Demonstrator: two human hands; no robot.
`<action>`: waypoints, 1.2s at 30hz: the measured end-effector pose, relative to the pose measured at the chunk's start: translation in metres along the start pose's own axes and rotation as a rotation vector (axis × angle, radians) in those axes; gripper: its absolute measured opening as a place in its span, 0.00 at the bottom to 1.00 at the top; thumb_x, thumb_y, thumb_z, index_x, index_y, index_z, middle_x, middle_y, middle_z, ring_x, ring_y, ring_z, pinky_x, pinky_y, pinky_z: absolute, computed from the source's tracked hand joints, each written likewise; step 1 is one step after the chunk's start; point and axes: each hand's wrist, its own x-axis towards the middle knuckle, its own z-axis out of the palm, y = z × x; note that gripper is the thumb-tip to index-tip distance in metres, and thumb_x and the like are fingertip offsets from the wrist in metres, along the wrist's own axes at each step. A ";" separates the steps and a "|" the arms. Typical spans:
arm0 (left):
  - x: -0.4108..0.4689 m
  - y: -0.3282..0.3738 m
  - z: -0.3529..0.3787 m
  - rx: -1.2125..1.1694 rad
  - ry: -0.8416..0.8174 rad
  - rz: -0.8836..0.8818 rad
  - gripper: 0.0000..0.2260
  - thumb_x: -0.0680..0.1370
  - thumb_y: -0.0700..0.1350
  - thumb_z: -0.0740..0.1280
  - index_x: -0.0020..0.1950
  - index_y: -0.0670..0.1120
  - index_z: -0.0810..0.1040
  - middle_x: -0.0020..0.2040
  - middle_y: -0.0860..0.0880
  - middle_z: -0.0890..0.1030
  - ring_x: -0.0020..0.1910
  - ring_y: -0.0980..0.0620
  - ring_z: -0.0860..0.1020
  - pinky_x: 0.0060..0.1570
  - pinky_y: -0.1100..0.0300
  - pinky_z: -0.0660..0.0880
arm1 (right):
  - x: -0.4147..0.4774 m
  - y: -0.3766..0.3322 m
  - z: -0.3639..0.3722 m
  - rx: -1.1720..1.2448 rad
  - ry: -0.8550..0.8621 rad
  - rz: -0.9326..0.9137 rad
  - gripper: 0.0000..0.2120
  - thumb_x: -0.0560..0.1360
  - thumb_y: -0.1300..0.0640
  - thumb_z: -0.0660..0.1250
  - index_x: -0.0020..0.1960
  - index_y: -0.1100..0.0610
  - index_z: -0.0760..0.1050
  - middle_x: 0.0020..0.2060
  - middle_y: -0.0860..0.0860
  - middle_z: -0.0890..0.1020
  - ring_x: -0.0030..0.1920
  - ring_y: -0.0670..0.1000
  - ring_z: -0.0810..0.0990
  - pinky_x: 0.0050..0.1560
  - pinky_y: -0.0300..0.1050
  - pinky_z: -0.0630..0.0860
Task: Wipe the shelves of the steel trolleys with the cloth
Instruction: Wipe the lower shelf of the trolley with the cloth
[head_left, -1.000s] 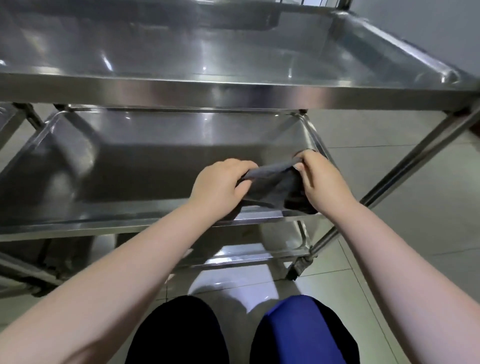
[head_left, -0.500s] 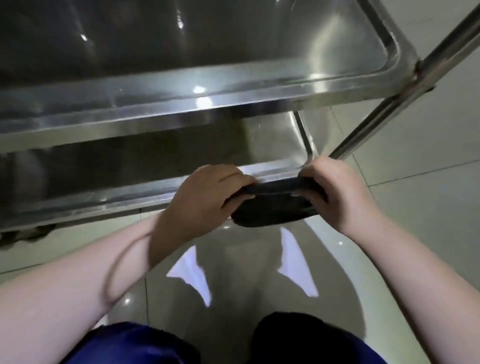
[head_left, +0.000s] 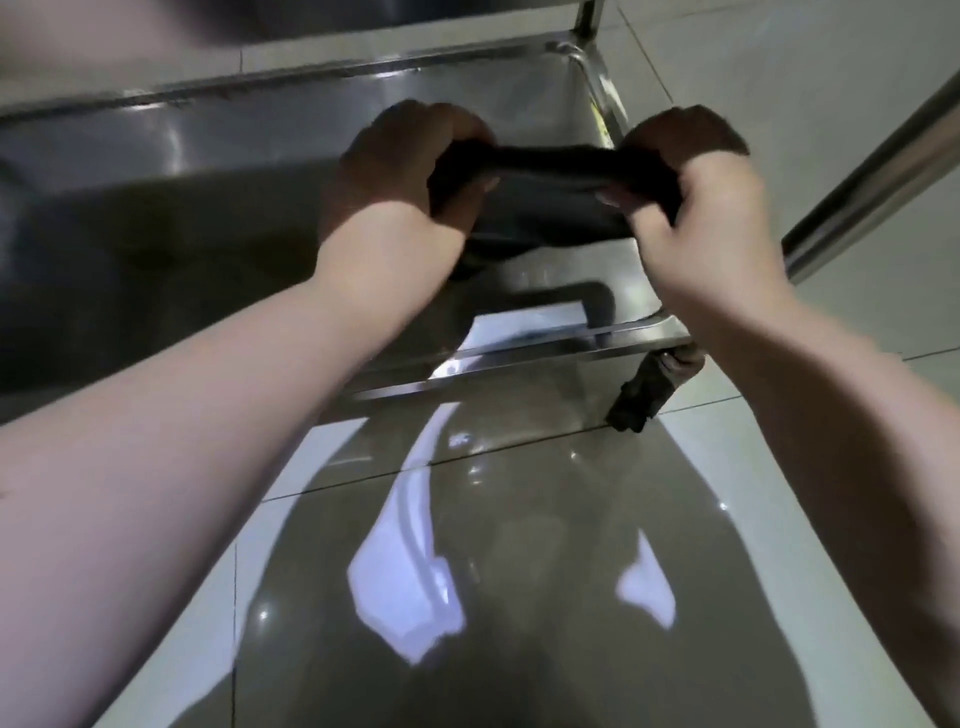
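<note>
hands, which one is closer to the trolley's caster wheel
The right hand: it grips the dark cloth above the shelf corner where the caster sits; the left hand is farther along the shelf.

My left hand (head_left: 395, 176) and right hand (head_left: 696, 192) side by side over shelf (head_left: 182, 249), cloth (head_left: 556, 192) stretched between, each end in a fist. Trolley post (head_left: 872, 192) right of right hand. Caster (head_left: 644, 389) under shelf's near right corner, on floor (head_left: 519, 519).

Single head-worn view, angled steeply down, close above the trolley's lowest shelf (head_left: 156, 218), tiled floor (head_left: 519, 571).
</note>
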 end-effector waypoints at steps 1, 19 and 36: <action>-0.007 -0.003 0.005 -0.007 -0.015 -0.012 0.10 0.77 0.48 0.66 0.57 0.50 0.80 0.49 0.53 0.79 0.47 0.57 0.74 0.45 0.75 0.63 | -0.004 0.004 0.004 -0.043 -0.037 0.014 0.13 0.74 0.60 0.64 0.57 0.54 0.77 0.51 0.58 0.78 0.53 0.61 0.75 0.54 0.55 0.72; -0.030 -0.147 0.070 0.517 -0.412 -0.366 0.25 0.83 0.60 0.50 0.79 0.58 0.54 0.80 0.50 0.55 0.78 0.42 0.49 0.70 0.31 0.40 | -0.035 0.001 0.120 -0.556 -0.649 0.093 0.37 0.70 0.23 0.41 0.74 0.32 0.32 0.79 0.49 0.36 0.76 0.68 0.36 0.69 0.74 0.37; -0.029 -0.154 0.074 0.491 -0.441 -0.408 0.24 0.82 0.61 0.45 0.78 0.64 0.46 0.81 0.54 0.47 0.79 0.48 0.44 0.73 0.35 0.39 | 0.145 0.017 0.221 -0.561 -0.725 0.119 0.37 0.69 0.20 0.41 0.74 0.29 0.35 0.79 0.48 0.40 0.76 0.68 0.37 0.66 0.78 0.35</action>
